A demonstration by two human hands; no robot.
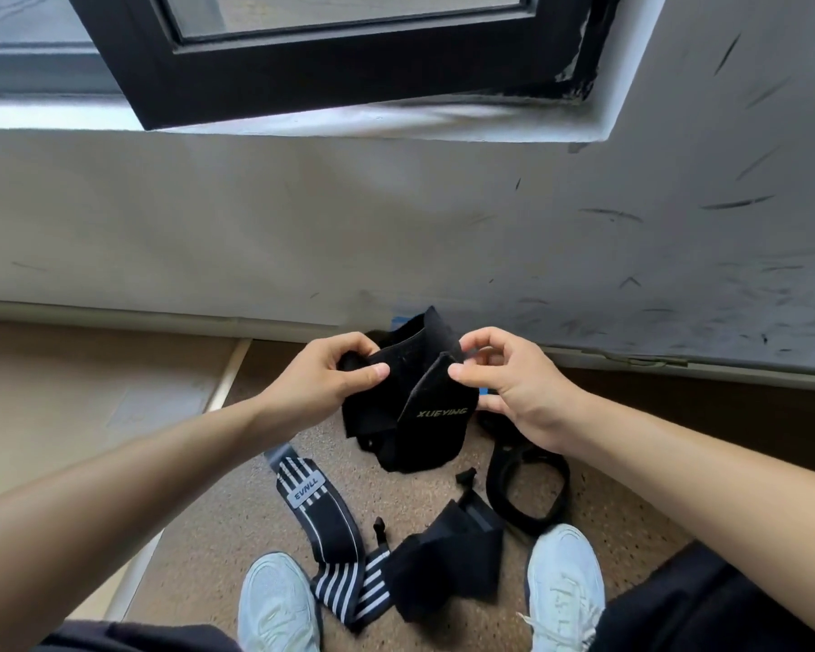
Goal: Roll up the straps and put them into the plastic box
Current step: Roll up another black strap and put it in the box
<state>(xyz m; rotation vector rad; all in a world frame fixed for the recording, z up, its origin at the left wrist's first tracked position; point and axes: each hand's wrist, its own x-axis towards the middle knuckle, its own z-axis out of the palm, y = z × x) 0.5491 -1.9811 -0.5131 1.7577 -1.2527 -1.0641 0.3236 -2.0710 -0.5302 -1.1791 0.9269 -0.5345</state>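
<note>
As I am looking down through the head camera, my left hand (330,376) is gripping one end of the black XUEYING strap (427,416) and my right hand (509,385) is pinching its folded edge. The fingers (464,369) are curling onto the fabric, holding it above the floor (377,491) near the wall (396,228). Below, a striped strap (323,520), another black strap (443,557) and a black loop strap (528,487) are lying by two pale shoes (278,604).

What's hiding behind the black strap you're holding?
Small blue bits peek out past the black strap. The strap covers the rest, so what they are stays hidden.
</note>
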